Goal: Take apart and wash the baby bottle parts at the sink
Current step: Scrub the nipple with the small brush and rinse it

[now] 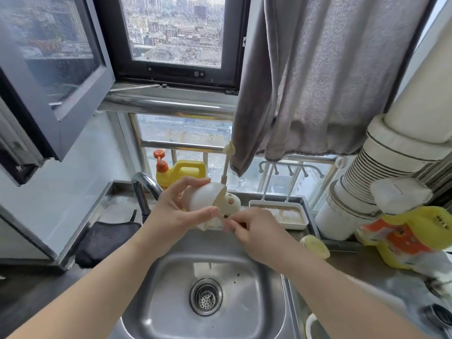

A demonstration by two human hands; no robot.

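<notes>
Above the steel sink (269,285), my left hand (171,216) grips a white baby bottle part (204,196), a rounded cap or body with a cream collar at its right end. My right hand (247,228) pinches a small pale piece at the lower right of that part; the piece is mostly hidden by my fingers. A cream bottle brush (226,165) stands upright just behind the bottle. The faucet (143,189) curves up at the left of the basin, and no water runs from it.
A yellow detergent jug with an orange pump (181,172) stands on the sill. A white drying tray with a rack (281,214) sits behind the sink. A dark cloth (107,241) lies left. A yellow sponge (315,245), yellow packages (411,238) and a grey towel (330,77) are right.
</notes>
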